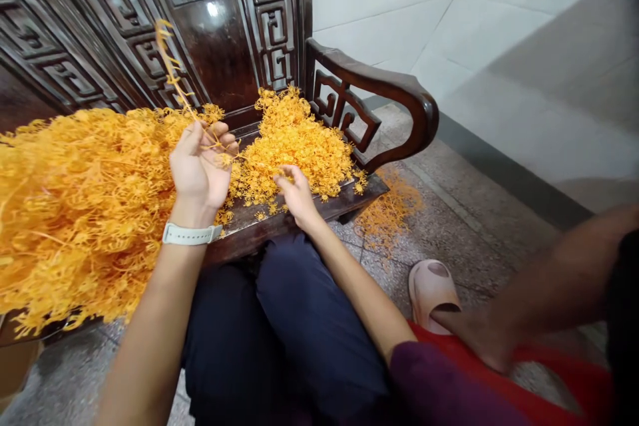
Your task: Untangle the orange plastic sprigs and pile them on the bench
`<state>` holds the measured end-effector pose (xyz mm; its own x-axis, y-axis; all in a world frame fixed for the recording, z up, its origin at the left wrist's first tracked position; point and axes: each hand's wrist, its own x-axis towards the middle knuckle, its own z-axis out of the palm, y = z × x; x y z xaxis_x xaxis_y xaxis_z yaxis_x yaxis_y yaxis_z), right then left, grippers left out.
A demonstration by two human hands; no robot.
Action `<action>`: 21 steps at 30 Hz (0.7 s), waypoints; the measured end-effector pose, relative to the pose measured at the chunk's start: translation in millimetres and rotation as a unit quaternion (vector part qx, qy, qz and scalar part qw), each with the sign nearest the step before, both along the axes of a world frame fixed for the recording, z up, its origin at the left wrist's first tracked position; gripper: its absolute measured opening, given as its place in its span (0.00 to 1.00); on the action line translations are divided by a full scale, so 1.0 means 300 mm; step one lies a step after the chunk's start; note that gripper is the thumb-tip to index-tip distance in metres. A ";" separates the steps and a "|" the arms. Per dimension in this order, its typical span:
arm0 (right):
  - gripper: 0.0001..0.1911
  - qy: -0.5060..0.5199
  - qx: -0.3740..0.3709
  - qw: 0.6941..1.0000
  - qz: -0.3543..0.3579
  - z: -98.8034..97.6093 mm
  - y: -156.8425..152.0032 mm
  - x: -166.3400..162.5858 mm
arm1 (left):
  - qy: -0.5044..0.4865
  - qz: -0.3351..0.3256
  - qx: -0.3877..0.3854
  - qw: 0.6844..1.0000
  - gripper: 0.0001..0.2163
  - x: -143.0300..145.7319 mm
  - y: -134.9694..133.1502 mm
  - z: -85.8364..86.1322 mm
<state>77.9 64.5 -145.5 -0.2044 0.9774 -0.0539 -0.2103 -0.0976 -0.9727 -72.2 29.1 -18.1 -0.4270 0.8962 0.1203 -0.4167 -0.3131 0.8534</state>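
My left hand [202, 163], palm up with a pale watch strap on the wrist, pinches a thin yellow plastic stem [172, 70] between thumb and fingers. The stem rises up and to the left, with short bare prongs along its top. My right hand [298, 198] is at the front edge of a heap of small yellow plastic flower pieces [299, 140]. Its thumb and forefinger are close together; what they may hold is too small to make out. Left of my left hand lies a large pile of yellow plastic flower sprays [90, 206].
The piles lie on a dark carved wooden bench [259, 226] with a curved armrest [394, 83] at right. Thin orange stems [389, 210] are heaped on the floor beyond the bench's end. Another person's leg [549, 286] and a pink slipper [434, 289] are at right.
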 end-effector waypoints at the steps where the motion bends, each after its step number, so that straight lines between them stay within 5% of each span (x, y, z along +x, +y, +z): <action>1: 0.15 -0.061 0.037 0.997 -0.011 -0.019 0.018 -0.008 | -0.005 -0.001 0.001 1.000 0.09 0.003 -0.004 0.004; 7: 0.10 -0.095 0.114 0.989 -0.009 -0.038 0.020 0.020 | -0.011 -0.025 0.034 0.999 0.09 0.024 -0.027 0.018; 12: 0.08 0.046 0.178 0.983 -0.031 0.119 -0.088 0.067 | 0.012 -0.034 0.047 0.998 0.09 0.055 -0.023 0.014; 16: 0.17 -0.015 0.295 0.954 -0.048 0.242 -0.153 0.095 | 0.030 -0.067 0.057 0.996 0.10 0.086 -0.026 0.008; 18: 0.19 -0.045 0.323 0.944 -0.048 0.267 -0.157 0.099 | 0.038 -0.092 0.052 0.994 0.10 0.100 -0.033 0.005; 21: 0.07 -0.037 0.320 0.946 -0.036 0.260 -0.149 0.095 | 0.049 -0.131 0.026 0.990 0.11 0.111 -0.040 0.005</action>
<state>106.2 19.8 -67.7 -0.1551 0.8255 0.5427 -0.1231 0.5289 -0.8397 -38.9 17.1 -16.7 -0.1654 0.9661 0.1982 -0.4050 -0.2498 0.8795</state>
